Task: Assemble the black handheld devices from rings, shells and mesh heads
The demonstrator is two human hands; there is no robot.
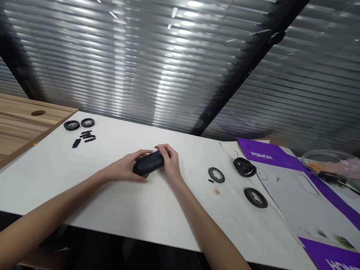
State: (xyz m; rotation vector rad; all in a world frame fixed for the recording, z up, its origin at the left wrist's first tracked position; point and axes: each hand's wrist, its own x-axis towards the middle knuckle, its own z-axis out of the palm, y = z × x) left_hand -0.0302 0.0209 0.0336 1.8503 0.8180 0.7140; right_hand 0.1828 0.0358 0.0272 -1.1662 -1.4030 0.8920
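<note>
A black cylinder-shaped part [149,164] lies on the white table [112,195] near its middle. My left hand [128,168] wraps round its left end and my right hand [170,161] grips its right end, fingers curled over the top. Both hands rest on the tabletop. To the right lie two flat black rings [216,174] [255,197] and a black cup-like piece [244,167]. At the far left sit two more black rings [71,125] [87,122] with several small black strips [86,137] beside them.
A purple and grey printed sheet [303,187] covers the table's right side, with a clear plastic bowl [329,165] on it. A wooden desk [19,120] adjoins on the left. Closed blinds [168,63] run behind the table.
</note>
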